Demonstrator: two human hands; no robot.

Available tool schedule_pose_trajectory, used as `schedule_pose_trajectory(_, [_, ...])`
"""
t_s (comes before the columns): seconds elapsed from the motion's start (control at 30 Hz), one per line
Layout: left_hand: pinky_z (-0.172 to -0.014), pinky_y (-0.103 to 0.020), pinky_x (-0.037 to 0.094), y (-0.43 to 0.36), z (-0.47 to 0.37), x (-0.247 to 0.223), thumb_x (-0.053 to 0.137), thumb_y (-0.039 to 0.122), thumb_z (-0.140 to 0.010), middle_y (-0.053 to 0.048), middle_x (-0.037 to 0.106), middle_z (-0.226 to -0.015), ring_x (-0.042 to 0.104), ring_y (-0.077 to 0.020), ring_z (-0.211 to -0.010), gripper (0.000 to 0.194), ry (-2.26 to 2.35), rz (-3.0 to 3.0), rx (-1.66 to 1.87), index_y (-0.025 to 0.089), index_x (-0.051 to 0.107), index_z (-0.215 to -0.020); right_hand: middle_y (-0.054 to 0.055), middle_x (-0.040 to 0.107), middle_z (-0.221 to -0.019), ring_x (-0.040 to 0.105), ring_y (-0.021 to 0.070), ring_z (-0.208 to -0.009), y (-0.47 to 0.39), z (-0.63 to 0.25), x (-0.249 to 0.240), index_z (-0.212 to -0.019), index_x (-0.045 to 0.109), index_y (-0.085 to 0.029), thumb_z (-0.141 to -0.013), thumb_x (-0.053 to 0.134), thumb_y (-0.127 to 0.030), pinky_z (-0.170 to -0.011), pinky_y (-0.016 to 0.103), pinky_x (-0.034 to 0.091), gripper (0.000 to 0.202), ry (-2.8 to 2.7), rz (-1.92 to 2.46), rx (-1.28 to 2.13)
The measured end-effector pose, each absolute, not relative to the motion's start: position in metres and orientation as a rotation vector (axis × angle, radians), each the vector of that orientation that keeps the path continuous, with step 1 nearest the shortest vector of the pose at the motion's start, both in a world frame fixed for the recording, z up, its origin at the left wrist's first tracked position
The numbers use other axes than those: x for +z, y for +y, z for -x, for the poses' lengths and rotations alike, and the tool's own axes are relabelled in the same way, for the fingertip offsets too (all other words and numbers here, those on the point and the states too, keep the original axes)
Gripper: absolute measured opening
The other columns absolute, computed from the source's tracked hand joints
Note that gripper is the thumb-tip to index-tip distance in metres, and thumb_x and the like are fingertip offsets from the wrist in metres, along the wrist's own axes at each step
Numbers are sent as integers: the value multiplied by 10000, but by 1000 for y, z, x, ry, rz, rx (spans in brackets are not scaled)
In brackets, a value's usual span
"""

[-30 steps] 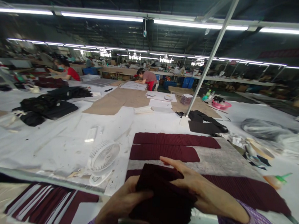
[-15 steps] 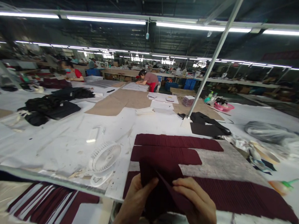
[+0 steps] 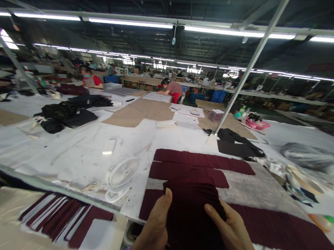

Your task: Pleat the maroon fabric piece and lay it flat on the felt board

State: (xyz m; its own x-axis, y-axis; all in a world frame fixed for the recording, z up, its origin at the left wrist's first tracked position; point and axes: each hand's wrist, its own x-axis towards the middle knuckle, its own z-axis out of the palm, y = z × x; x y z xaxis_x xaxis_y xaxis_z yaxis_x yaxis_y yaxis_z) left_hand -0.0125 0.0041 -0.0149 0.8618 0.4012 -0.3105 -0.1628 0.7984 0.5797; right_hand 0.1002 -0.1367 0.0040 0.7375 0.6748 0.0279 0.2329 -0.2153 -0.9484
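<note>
A bundle of dark maroon fabric pieces (image 3: 194, 213) is held up between my hands over the near table edge, its top edge showing several layers. My left hand (image 3: 155, 224) grips its left side, thumb up along the edge, with the other fingers partly hidden. On the right side, my right hand (image 3: 233, 225) has its thumb on the near face and its fingers behind the cloth. Behind the bundle, rows of overlapping maroon pieces (image 3: 204, 159) lie on a grey sheet (image 3: 245, 184). Another long row (image 3: 279, 226) extends to the right.
A white fan (image 3: 123, 172) stands left of the rows. Maroon and white pieces (image 3: 65, 217) lie at lower left. A slanted pole (image 3: 251, 68) rises from the table beside black fabric (image 3: 235, 142). Farther back are a pink basin (image 3: 257, 125) and a person (image 3: 173, 88) bending over a table.
The fabric bundle, folded apart between my hands before, now stands flatter with its layers together. My right hand has shifted to its right edge. The view has turned slightly left.
</note>
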Motion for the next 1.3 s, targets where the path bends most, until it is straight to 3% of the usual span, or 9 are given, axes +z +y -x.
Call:
schedule_pose_trajectory(0.1, [-1091,-418,359,4,13,-15,481,535,-866,-111,667,-1189,539,-265,-1212,539,325,-498,286,173,573,-1255,42,747,-944,673,230,-839,-138,-102,5,-987,705,-204,-811,611,-498,-740,269,545,355,-699,1804,483])
schedule_pose_trajectory(0.2, [-1115,-442,321,4,12,-13,425,519,-896,-123,643,-1234,520,-274,-1236,555,204,-404,217,159,533,-1304,49,746,-947,673,238,-858,-137,-102,5,-1000,696,-197,-797,623,-504,-766,284,545,376,-664,1779,505])
schedule_pose_trajectory(0.33, [-1118,-443,318,3,11,-10,424,509,-900,-126,641,-1238,515,-279,-1241,554,182,-346,206,150,532,-1307,57,745,-962,677,237,-850,-136,-102,7,-1010,694,-195,-794,631,-495,-822,310,538,375,-653,1754,527])
schedule_pose_trajectory(0.7, [-1140,-315,293,5,9,-6,534,391,-884,-3,602,-1309,427,-197,-1321,434,304,-415,473,254,546,-1295,51,741,-998,679,235,-874,-142,-103,7,-1031,695,-209,-822,620,-464,-807,302,541,338,-696,1691,620])
schedule_pose_trajectory(0.97, [-1125,-401,309,3,16,-13,409,546,-895,-79,630,-1266,451,-248,-1302,540,148,-412,281,179,592,-1247,35,739,-944,670,235,-872,-141,-105,4,-1029,700,-202,-842,594,-470,-749,275,532,343,-755,1783,559])
schedule_pose_trajectory(1.03, [-1107,-408,332,2,17,-14,504,527,-858,-92,659,-1217,483,-261,-1274,509,161,-511,329,180,619,-1212,36,738,-927,671,238,-866,-141,-106,5,-1018,704,-200,-847,585,-475,-747,283,532,345,-771,1807,547])
schedule_pose_trajectory(1.17, [-1040,-423,408,-2,16,-12,783,328,-662,-109,707,-1110,574,-295,-1164,562,211,-784,401,188,633,-1185,53,735,-941,670,253,-884,-140,-106,4,-1054,690,-188,-857,562,-492,-758,312,540,384,-768,1815,573])
schedule_pose_trajectory(1.3, [-975,-411,466,-5,15,-8,780,262,-664,-101,726,-1058,650,-266,-1028,534,264,-848,351,198,639,-1174,64,734,-958,670,257,-885,-139,-106,1,-1060,688,-180,-853,567,-497,-755,321,544,398,-750,1798,583])
